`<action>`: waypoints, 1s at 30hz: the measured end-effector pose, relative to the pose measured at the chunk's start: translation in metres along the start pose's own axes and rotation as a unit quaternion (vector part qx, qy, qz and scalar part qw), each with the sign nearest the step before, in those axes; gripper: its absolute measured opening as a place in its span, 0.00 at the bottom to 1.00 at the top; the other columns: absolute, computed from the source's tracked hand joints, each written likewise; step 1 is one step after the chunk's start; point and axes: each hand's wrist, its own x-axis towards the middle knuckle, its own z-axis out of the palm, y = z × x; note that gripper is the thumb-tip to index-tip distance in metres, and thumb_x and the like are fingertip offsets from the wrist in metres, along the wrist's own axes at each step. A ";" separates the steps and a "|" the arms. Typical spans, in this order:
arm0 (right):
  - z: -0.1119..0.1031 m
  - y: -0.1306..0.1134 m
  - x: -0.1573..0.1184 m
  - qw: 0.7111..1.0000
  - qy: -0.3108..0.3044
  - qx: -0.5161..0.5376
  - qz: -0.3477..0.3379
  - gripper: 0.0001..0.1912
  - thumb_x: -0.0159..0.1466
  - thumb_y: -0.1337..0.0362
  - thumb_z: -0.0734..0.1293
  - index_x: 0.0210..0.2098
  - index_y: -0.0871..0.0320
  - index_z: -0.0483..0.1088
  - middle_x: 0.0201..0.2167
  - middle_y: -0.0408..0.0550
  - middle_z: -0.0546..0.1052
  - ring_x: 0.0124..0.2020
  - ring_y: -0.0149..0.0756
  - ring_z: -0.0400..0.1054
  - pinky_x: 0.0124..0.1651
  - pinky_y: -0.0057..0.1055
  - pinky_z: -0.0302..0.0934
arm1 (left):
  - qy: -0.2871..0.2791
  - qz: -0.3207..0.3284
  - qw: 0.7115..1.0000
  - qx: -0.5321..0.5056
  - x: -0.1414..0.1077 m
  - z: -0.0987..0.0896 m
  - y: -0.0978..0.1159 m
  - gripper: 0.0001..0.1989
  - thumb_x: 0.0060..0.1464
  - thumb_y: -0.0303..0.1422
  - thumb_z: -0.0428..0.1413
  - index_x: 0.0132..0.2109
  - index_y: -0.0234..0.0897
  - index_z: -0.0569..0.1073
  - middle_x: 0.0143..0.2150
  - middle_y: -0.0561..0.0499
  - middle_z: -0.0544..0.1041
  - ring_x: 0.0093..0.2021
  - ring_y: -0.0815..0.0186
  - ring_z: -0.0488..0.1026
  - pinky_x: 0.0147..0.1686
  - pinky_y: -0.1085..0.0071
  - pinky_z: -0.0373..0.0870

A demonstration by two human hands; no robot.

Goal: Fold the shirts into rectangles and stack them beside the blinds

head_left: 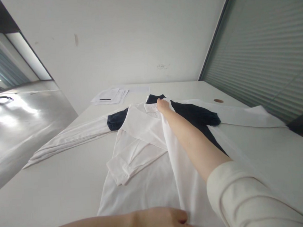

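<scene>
A white long-sleeved shirt (148, 183) lies on the table, its near sleeve folded across the front with the cuff at the left. At the far end, my right hand (163, 105) pinches the white cloth beside the collar. My left hand (164, 221) is closed at the bottom of the view, with its fingers curled on the shirt's lower part; the fingertips are partly hidden. Under the shirt lies a dark navy short-sleeved garment (193, 112), its collar and both sleeves showing. White long sleeves (75, 136) stretch out to either side beyond the dark ones.
Papers (110, 95) lie at the back left of the white table (55, 189). A round brown spot or hole (218, 101) is at the back right. A white wall stands behind, and a window with blinds (261, 50) borders the right side.
</scene>
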 end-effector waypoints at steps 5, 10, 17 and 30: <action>-0.007 0.002 0.003 0.999 -0.002 0.029 0.022 0.18 0.68 0.61 0.63 0.55 0.64 0.70 0.51 0.66 0.75 0.53 0.50 0.71 0.51 0.41 0.65 | 0.001 -0.019 1.000 0.001 -0.001 0.001 0.002 0.07 0.60 0.31 0.61 0.32 0.38 0.74 0.32 0.54 0.73 0.28 0.72 0.66 0.36 0.75 0.69; -0.036 0.014 0.003 0.998 0.040 0.053 0.004 0.20 0.71 0.62 0.54 0.54 0.60 0.71 0.52 0.60 0.76 0.53 0.47 0.70 0.51 0.38 0.65 | 0.034 -0.028 0.999 -0.008 -0.001 0.009 0.002 0.08 0.60 0.31 0.61 0.32 0.37 0.72 0.29 0.55 0.71 0.29 0.71 0.67 0.34 0.73 0.67; -0.069 0.058 -0.050 0.984 -0.008 0.080 -0.161 0.13 0.66 0.65 0.64 0.46 0.59 0.77 0.46 0.50 0.80 0.47 0.38 0.73 0.51 0.28 0.62 | 0.119 0.007 0.993 0.018 0.003 0.011 0.004 0.19 0.61 0.28 0.56 0.22 0.37 0.64 0.25 0.54 0.68 0.26 0.69 0.64 0.24 0.68 0.57; -0.072 0.102 -0.269 0.860 -0.155 0.063 -0.483 0.40 0.68 0.41 0.60 0.70 0.58 0.53 0.72 0.59 0.48 0.73 0.49 0.38 0.71 0.50 0.35 | 0.120 0.026 0.991 0.055 0.006 -0.001 0.005 0.16 0.58 0.23 0.56 0.23 0.36 0.65 0.24 0.54 0.66 0.25 0.69 0.62 0.24 0.67 0.53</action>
